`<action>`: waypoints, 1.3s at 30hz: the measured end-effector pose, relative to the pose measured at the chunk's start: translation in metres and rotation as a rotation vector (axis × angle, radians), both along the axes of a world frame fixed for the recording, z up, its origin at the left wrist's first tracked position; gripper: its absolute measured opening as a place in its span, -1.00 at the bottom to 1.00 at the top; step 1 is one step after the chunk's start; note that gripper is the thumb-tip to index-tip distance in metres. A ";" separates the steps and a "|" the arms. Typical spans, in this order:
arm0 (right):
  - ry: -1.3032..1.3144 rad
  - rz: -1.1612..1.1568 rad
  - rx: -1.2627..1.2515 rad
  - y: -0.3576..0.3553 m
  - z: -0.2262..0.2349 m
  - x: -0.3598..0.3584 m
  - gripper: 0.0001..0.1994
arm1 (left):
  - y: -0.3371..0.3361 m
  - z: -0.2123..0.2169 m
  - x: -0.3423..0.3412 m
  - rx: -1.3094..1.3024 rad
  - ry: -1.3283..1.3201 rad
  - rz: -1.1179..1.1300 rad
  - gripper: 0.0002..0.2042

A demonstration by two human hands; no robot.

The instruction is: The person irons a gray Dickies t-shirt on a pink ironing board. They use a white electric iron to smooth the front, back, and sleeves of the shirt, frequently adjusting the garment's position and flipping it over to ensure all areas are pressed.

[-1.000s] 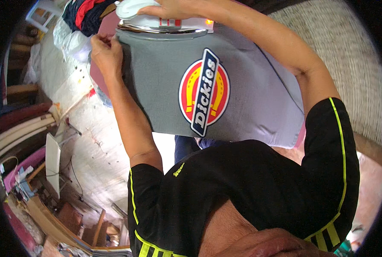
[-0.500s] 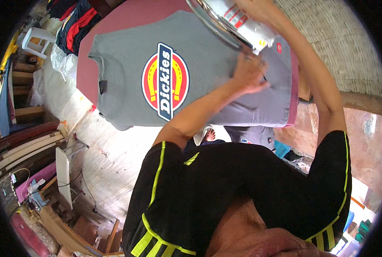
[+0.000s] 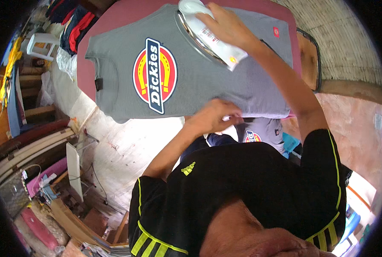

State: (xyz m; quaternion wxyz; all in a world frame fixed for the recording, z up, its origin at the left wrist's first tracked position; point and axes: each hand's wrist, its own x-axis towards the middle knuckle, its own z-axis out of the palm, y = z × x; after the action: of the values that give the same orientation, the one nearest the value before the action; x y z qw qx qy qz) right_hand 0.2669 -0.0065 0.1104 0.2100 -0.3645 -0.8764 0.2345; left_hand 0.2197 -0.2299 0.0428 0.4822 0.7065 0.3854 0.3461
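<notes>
**Iron on grey shirt, left hand at the hem**

Head view, only view. Grey T-shirt (image 3: 225,81) lies flat across the maroon padded board (image 3: 113,17), upper centre of the frame, big round red-yellow-blue print near its middle. Compared with half a second ago, the shirt sits more centred and the left hand has moved off the cloth's right part down to the lower hem; a second ago both hands were still up at the shirt's top edge with the iron near there. So the spreading seems done and pressing looks under way, as a judgement.

Right hand (image 3: 227,23) is at top centre, fingers wrapped around the handle of a white iron (image 3: 208,34) with a shiny metal soleplate rim; the iron rests on the shirt's upper right area. Left hand (image 3: 212,115) is at mid frame on the lower hem, fingers curled narrow, pinching or pressing the fabric edge; the exact grip is hard to tell.

Materials: shirt is soft knit, mostly smooth, print looks flat and rubbery. Board cover is matte cloth. Iron body is glossy plastic, elongated, pointed.

Around: folded red and dark clothes (image 3: 77,25) upper left, a white plastic stool (image 3: 41,40) far upper left, another grey printed shirt (image 3: 259,132) just below the board, woven mat (image 3: 345,34) upper right, pale stained floor (image 3: 126,145) centre left.
</notes>
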 end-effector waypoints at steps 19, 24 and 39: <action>-0.210 -0.568 0.237 -0.037 0.001 0.215 -0.64 | 0.087 -0.026 -0.001 0.509 0.794 0.364 -0.16; -0.134 -0.642 0.379 0.033 -0.001 0.226 -0.61 | 0.094 -0.022 0.020 0.498 0.813 0.251 -0.16; -0.124 -0.754 -0.128 0.080 0.023 0.347 -0.50 | 0.314 -0.027 0.071 0.782 0.751 0.616 -0.52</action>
State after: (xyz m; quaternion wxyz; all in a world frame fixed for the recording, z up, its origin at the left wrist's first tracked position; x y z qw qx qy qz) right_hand 0.6137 0.0732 0.1335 0.2048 -0.6871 -0.6754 0.1724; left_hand 0.2910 0.0841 0.0163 -0.1026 0.7606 0.5596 0.3128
